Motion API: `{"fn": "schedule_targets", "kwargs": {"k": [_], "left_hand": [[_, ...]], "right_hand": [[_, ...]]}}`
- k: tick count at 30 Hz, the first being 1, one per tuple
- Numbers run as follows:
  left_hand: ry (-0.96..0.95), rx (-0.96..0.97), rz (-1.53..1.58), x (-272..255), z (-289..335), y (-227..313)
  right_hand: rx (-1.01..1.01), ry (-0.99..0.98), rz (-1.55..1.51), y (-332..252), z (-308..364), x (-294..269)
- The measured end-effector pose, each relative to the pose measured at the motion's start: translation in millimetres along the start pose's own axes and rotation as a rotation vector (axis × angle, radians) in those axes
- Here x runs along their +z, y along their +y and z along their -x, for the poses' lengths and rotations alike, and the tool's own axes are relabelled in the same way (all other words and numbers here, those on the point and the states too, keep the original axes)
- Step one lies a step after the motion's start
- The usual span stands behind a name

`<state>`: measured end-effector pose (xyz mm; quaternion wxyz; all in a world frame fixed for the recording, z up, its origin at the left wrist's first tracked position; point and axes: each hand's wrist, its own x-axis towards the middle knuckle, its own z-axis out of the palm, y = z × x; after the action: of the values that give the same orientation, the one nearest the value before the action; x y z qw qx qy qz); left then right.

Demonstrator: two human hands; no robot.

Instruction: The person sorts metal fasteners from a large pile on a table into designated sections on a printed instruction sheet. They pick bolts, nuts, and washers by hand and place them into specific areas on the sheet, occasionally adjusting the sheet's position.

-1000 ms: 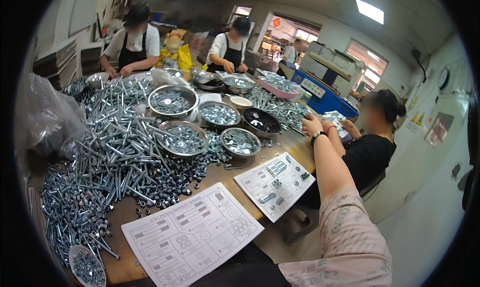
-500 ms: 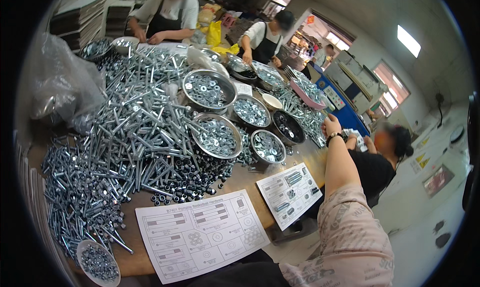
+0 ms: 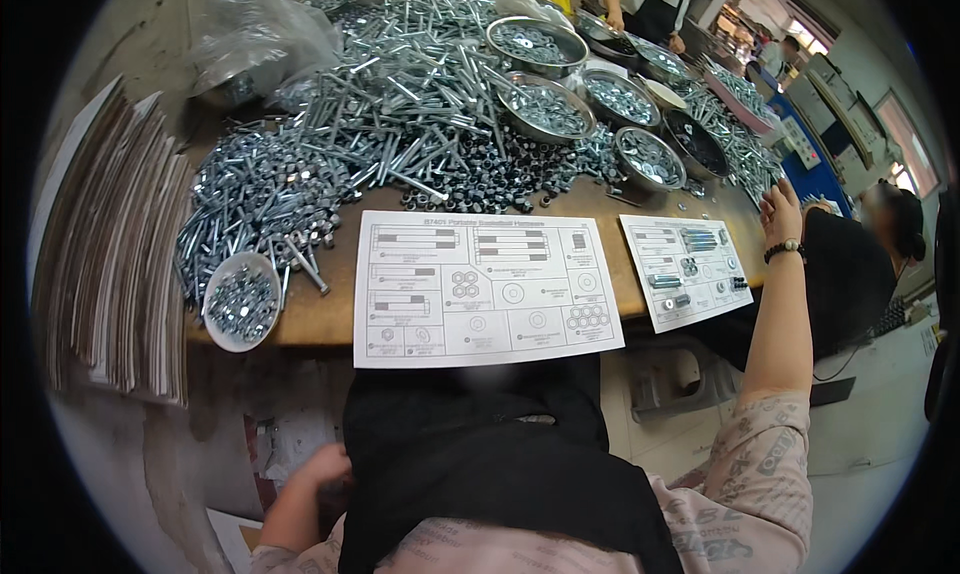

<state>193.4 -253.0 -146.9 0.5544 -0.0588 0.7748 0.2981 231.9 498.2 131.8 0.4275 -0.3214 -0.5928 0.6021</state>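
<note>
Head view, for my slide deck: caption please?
Right hand reaches over bolt-strewn table; left hand below its edge.

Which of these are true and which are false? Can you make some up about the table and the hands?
1. The right hand is stretched out by the table's far right edge. True.
2. The left hand rests on the bolts. False: it is down below the table edge.
3. The small white bowl holds metal nuts. True.
4. The big paper sheet is covered with bolts. False: nothing lies on it.
5. The right wrist wears a dark bracelet. True.
</note>
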Motion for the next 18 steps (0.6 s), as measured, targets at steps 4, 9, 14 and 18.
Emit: {"fn": "schedule_targets", "kwargs": {"k": [4,9,14,18], "left_hand": [[0.109,0.499,0.274,-24.4,91.2,66.5],[0.415,0.85,0.208,-39.6,92.3,152.2],[0.929,0.861,-0.376,-46.1,52.2,212.5],[0.971,0.743,-0.484,-52.8,30.4,221.3]], "right_hand": [[-0.017,-0.022,0.102,-6.0,39.7,21.5],[-0.008,-0.257,0.256,27.5,75.8,45.7],[0.077,-0.43,0.446,91.6,122.4,77.1],[0.025,-0.642,0.7,146.7,172.5,102.7]]}}
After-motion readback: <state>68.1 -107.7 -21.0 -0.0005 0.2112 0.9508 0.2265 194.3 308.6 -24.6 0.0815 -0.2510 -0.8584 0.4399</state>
